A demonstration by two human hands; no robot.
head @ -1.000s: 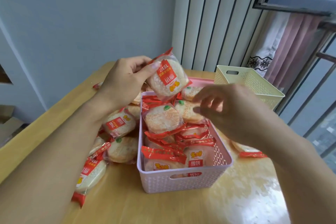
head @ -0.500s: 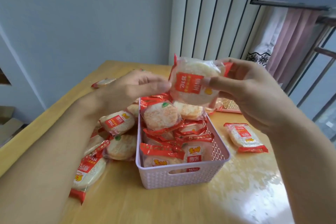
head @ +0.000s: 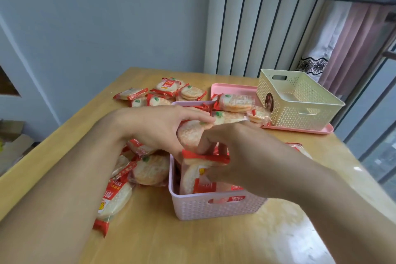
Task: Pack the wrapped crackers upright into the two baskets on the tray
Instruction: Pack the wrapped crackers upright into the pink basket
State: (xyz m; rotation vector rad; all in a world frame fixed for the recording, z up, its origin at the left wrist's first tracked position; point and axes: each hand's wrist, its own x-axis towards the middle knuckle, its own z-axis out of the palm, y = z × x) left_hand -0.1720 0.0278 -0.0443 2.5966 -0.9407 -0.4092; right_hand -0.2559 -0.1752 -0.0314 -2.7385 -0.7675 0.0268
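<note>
Now both hands work over the pink basket (head: 214,208): left hand (head: 158,128) fingers curl round a wrapped cracker (head: 190,133). Right hand (head: 240,156) fingers pinch a packet's red top edge (head: 205,156) inside it.

Cream basket (head: 300,100) looks open on top; pink basket (head: 214,208) crowded by packets.

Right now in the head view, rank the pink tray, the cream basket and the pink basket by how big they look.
1. pink tray
2. pink basket and cream basket: look alike; the pink one is nearer, so unsure.
</note>
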